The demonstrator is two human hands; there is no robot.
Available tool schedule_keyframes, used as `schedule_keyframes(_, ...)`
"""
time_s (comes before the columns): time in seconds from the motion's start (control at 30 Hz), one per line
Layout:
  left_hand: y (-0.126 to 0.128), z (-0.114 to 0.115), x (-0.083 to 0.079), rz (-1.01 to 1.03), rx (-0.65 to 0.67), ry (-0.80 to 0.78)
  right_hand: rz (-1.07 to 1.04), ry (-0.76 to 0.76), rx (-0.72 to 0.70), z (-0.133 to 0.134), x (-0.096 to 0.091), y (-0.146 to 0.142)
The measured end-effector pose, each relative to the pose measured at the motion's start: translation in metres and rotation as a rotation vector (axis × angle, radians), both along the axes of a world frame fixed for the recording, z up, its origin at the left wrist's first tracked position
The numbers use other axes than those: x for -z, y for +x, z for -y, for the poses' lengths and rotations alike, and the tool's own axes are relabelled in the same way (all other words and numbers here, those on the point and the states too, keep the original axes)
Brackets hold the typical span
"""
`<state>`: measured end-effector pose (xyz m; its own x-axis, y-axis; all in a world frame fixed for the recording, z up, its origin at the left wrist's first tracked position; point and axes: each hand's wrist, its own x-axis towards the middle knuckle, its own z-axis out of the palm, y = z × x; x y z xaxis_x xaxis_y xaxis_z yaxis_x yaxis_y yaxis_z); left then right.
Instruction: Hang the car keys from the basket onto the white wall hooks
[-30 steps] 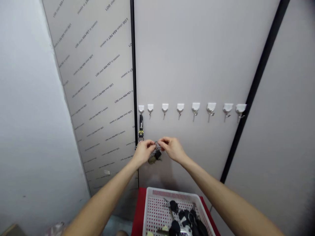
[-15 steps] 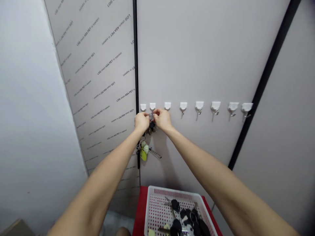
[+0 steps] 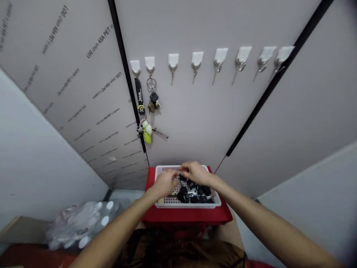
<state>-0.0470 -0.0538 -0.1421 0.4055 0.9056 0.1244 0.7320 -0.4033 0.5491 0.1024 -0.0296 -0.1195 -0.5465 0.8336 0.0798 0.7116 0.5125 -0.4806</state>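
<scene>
My left hand [image 3: 166, 182] is over the left side of a white plastic basket [image 3: 157, 178], its fingers loosely bent and apart with nothing seen in them. Close beside it, my right hand [image 3: 195, 173] hovers above the basket's far side, fingers curved and parted, also holding nothing visible. Beneath both hands lie several black-headed keys [image 3: 182, 194], partly hidden by the fingers. On the wall, a ring of keys [image 3: 153, 97] hangs from the second hook from the left. A black strap [image 3: 139, 93] with a yellow-green charm [image 3: 147, 136] hangs from the leftmost hook.
Several white wall hooks [image 3: 197, 59] run in a row to the right. The basket stands on a red surface [image 3: 184, 215] in front of me. At lower left are plastic-wrapped bottles [image 3: 83, 221] and a cardboard piece [image 3: 23, 229].
Both hands have let go of the key ring, which now hangs on the second hook, and have come down over the basket. The view has tilted downward.
</scene>
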Motion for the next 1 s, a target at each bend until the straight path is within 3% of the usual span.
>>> schedule_keyframes(0.1,0.008,0.012,0.029,-0.112,0.024,-0.095,0.078,-0.050,-0.017,0.020,0.033,0.017)
schedule_keyframes(0.3,0.009,0.015,0.034,-0.202,0.092,-0.192,0.185,0.019,-0.045,0.032,0.046,0.021)
schedule_keyframes(0.4,0.006,0.014,0.036,-0.044,0.052,-0.212,0.166,0.052,-0.004,0.031,0.048,0.019)
schedule_keyframes(0.57,0.004,0.011,0.041,0.399,-0.077,-0.294,-0.004,0.094,0.095,0.032,0.052,0.017)
schedule_keyframes(0.7,0.007,0.008,0.039,0.701,-0.140,-0.423,-0.174,0.147,0.044,0.036,0.051,0.011)
schedule_keyframes(0.87,0.009,0.007,0.036,0.735,-0.218,-0.449,-0.256,0.130,0.105,0.036,0.051,0.002)
schedule_keyframes(1.0,0.003,-0.003,0.039,0.551,-0.286,-0.263,-0.322,0.101,0.175,0.027,0.055,-0.002)
